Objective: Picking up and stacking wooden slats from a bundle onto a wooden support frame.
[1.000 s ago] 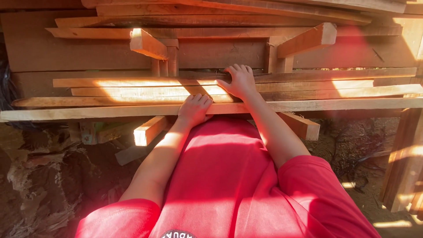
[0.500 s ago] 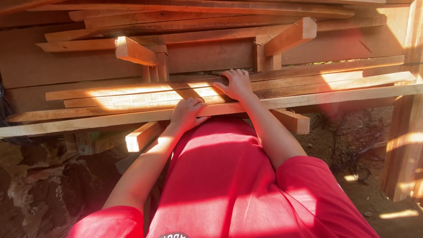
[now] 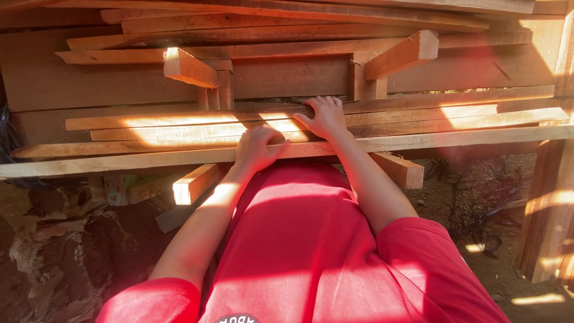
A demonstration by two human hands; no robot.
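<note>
**Hands working the plank stack**

Left hand (image 3: 258,148) is curling over the front long plank (image 3: 418,142), now slid slightly rightward. Right hand (image 3: 326,116) is lying flat, fingers spread, on stacked planks (image 3: 179,122) behind; grip looking loose.

2 bare hands: left hand (image 3: 258,149), right hand (image 3: 326,116). 4 short square-cut wooden block ends: 2 far (image 3: 190,67) (image 3: 402,54), 2 near (image 3: 197,182) (image 3: 399,169). Long thin wooden planks (image 3: 418,141): too stacked to count.
</note>
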